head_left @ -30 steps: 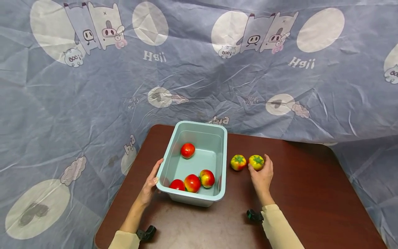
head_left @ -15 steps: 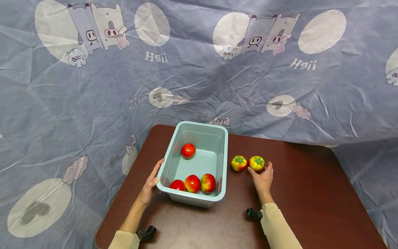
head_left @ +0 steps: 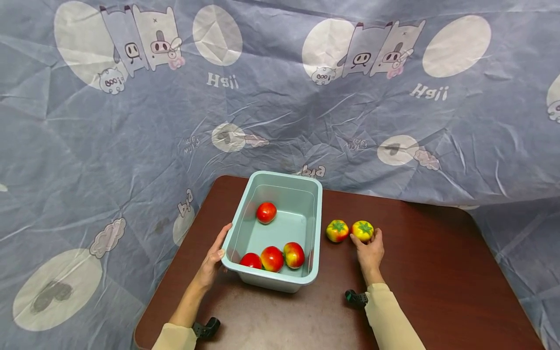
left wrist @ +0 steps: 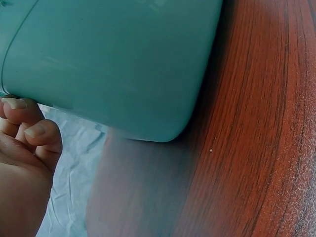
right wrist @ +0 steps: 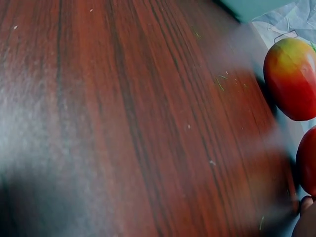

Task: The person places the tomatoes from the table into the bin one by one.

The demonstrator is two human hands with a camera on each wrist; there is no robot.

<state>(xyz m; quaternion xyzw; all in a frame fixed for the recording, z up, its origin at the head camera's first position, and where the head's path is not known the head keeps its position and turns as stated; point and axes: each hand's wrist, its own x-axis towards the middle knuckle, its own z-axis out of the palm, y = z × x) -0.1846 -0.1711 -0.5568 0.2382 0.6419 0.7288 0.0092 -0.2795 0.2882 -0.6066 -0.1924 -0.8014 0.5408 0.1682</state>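
Observation:
In the head view my left hand (head_left: 212, 262) grips the near left corner of a pale blue-green plastic bin (head_left: 238, 228), thumb at its rim. The left wrist view shows curled fingers (left wrist: 32, 121) against the bin's outer wall (left wrist: 123, 64). My right hand (head_left: 371, 253) holds a yellow-and-red tomato (head_left: 362, 231) with a green star-shaped top, thumb on its left and fingers on its right. Beside it stands another such tomato (head_left: 337, 231). In the right wrist view a fingertip (right wrist: 306, 203) meets the lower tomato (right wrist: 307, 160); most of that hand is out of frame.
Inside the bin, one red tomato (head_left: 266, 213) lies toward the far left. Several more, including a red-yellow tomato (head_left: 294, 255), lie along its near wall. The brown wooden table (head_left: 428, 262) has rounded corners. A grey-blue printed cloth (head_left: 280, 97) hangs behind and beside it.
My right hand has drawn slightly back toward me, its fingertips lower around the same tomato. The rightmost tomato in the bin has rocked in place. My left hand keeps its hold.

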